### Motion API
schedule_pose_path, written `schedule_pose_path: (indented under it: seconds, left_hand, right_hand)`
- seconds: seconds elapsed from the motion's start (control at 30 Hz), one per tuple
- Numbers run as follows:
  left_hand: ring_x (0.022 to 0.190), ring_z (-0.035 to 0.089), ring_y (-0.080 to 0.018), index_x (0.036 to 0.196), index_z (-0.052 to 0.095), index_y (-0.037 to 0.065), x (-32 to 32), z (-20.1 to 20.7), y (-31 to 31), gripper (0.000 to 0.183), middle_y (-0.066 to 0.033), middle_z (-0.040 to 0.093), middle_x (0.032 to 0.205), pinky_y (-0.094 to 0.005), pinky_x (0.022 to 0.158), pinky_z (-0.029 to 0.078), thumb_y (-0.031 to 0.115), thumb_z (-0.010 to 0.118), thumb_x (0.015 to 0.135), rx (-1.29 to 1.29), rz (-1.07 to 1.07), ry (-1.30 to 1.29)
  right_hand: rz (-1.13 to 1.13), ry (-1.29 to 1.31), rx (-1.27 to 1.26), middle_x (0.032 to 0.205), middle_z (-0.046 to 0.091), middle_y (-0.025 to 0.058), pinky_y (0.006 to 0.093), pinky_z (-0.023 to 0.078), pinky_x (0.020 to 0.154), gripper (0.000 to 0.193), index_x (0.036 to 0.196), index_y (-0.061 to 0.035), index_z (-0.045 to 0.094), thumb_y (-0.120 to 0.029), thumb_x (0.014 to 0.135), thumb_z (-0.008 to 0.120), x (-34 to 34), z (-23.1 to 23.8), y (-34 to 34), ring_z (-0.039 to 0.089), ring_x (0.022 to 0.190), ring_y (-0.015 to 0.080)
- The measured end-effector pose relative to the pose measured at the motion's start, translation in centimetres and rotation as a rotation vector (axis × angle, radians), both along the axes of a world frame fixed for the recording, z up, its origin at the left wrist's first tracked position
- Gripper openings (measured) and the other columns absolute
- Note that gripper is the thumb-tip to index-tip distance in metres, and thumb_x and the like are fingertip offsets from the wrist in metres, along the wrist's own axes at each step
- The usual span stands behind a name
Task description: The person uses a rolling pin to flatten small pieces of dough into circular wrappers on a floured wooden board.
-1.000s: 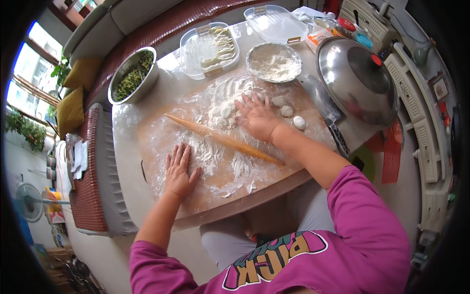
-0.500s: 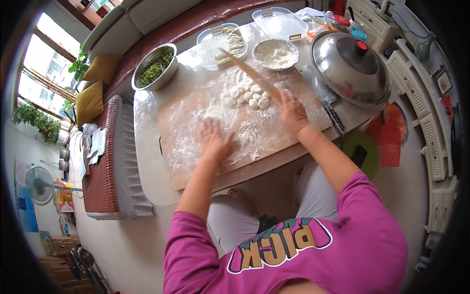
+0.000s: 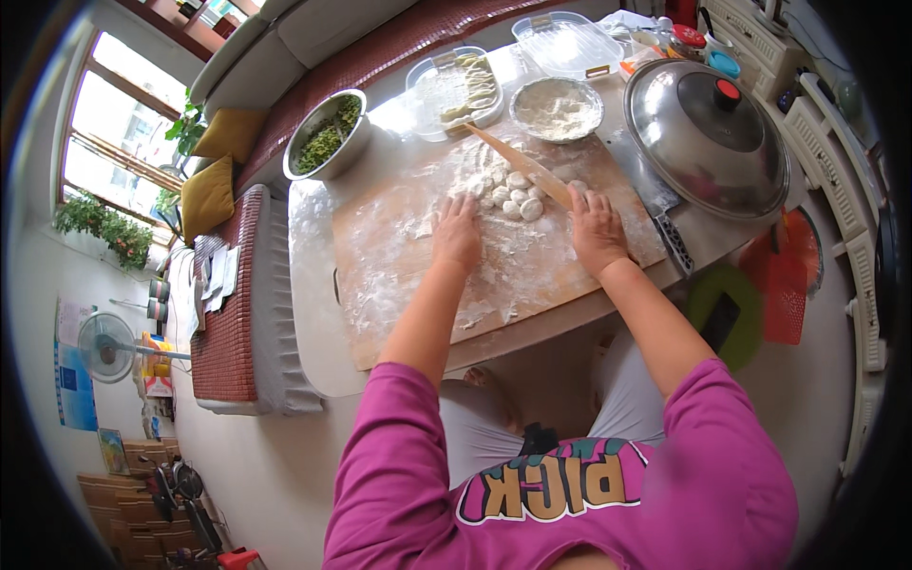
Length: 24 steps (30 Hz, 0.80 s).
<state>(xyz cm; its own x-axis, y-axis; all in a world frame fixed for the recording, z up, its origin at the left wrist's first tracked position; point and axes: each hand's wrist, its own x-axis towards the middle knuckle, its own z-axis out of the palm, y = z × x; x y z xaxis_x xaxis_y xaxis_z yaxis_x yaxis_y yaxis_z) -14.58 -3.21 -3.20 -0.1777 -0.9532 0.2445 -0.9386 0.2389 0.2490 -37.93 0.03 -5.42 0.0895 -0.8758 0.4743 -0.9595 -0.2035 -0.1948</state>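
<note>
A floured wooden board (image 3: 399,285) lies on the table in front of me. My right hand (image 3: 598,234) has its fingers around the near end of a tapered wooden rolling pin (image 3: 525,167), which slants away to the far left. Beneath and beside the pin sit several small floured dough pieces (image 3: 518,198). Palm down, with fingers stretched forward, my left hand (image 3: 457,237) rests on the flour left of that pile. Whatever may lie under its fingertips is hidden.
Behind the board stand a bowl of chopped greens (image 3: 353,160), a plastic box of dumplings (image 3: 423,103) and a bowl of flour (image 3: 570,133). A large domed lid (image 3: 708,142) covers the right side; a knife with a patterned handle (image 3: 674,245) lies at the board's right edge.
My left hand has slid away from me and rightward over the board, nearer the dough pile. The rolling pin has shifted slightly in my right hand. The whole view has moved a little.
</note>
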Motion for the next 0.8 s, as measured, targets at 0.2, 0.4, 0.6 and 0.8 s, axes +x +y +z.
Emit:
schedule_pose_path:
  seconds: [0.2, 0.4, 0.6, 0.8]
  left_hand:
    - [0.094, 0.052, -0.0328, 0.097, 0.056, 0.002, 0.8, 1.6, 2.3, 0.021, -0.0164, 0.056, 0.098, -0.0394, 0.083, 0.041, 0.014, 0.056, 0.079, 0.088, 0.129, 0.019]
    - [0.116, 0.040, -0.0348, 0.118, 0.047, -0.002, 5.9, -0.8, 8.4, 0.041, -0.0205, 0.045, 0.123, -0.0390, 0.097, 0.034, 0.020, 0.053, 0.083, 0.090, 0.160, 0.143]
    - [0.130, 0.022, -0.0362, 0.130, 0.033, -0.006, 2.6, -0.8, 12.9, 0.063, -0.0218, 0.024, 0.141, -0.0390, 0.106, 0.020, 0.036, 0.050, 0.086, 0.121, 0.074, 0.105]
    - [0.130, 0.023, -0.0356, 0.133, 0.027, -0.006, 0.6, -0.1, 13.2, 0.067, -0.0208, 0.024, 0.141, -0.0394, 0.107, 0.019, 0.039, 0.046, 0.087, -0.019, 0.059, 0.003]
  right_hand:
    - [-0.018, 0.015, -0.003, 0.102, 0.052, 0.0095, 0.0361, 0.042, 0.081, 0.043, 0.124, -0.0090, 0.044, -0.015, 0.083, 0.049, -0.6, -0.2, 0.0, 0.050, 0.094, 0.0247]
    - [-0.027, 0.002, -0.033, 0.101, 0.052, 0.0092, 0.0359, 0.042, 0.081, 0.041, 0.123, -0.0094, 0.046, -0.014, 0.082, 0.049, 0.0, -0.2, 0.2, 0.050, 0.094, 0.0246]
    - [-0.017, 0.037, -0.080, 0.100, 0.052, 0.0094, 0.0361, 0.043, 0.080, 0.041, 0.122, -0.0094, 0.046, -0.014, 0.081, 0.050, -0.8, -1.0, -0.2, 0.051, 0.093, 0.0250]
    - [0.046, -0.009, -0.094, 0.103, 0.052, 0.0101, 0.0370, 0.043, 0.082, 0.041, 0.122, -0.0092, 0.046, -0.016, 0.082, 0.052, -0.9, -0.5, 0.0, 0.050, 0.095, 0.0265]
